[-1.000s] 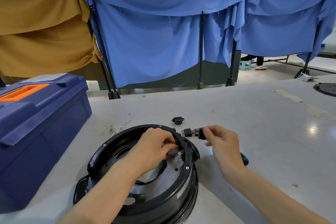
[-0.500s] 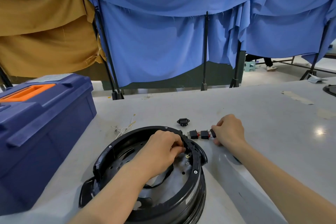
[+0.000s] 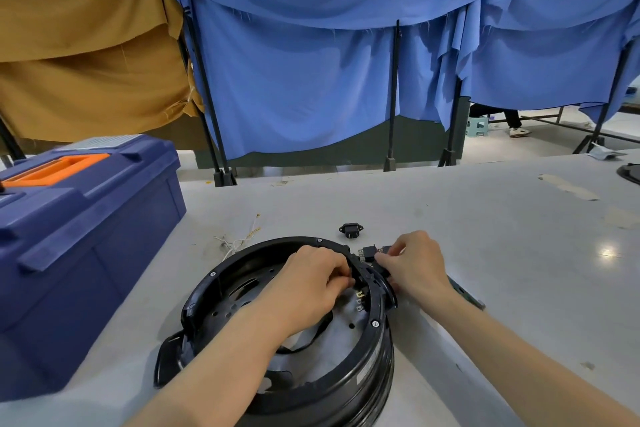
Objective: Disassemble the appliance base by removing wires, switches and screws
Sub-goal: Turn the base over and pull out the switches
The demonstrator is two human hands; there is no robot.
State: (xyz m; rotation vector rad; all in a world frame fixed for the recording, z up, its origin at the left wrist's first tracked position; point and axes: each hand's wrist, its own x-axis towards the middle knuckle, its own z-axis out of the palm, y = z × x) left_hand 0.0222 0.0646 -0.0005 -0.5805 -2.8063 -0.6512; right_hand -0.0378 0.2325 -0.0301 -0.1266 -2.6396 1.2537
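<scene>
The black round appliance base [image 3: 375,350] lies open side up near the table's front edge. My left hand [image 3: 308,284] reaches inside it, and its curled fingers pinch a switch on the inner wall of the far right rim, just above brass terminals [image 3: 360,296]. My right hand [image 3: 417,267] is outside the same spot, fingers curled onto the rim's outer panel. Two removed switches [image 3: 369,251] lie on the table just beyond the rim. A black power socket [image 3: 350,229] lies farther back, and loose pale wires [image 3: 239,240] lie to its left.
A large blue toolbox [image 3: 76,253] with an orange handle stands at the left, close to the base. A green-handled screwdriver [image 3: 465,296] lies under my right wrist. Blue and tan cloths hang on black stands behind the grey table [image 3: 485,236].
My right hand set a switch down beside the other one, then came back to the outer side of the rim. My left hand stayed inside the base at the same spot.
</scene>
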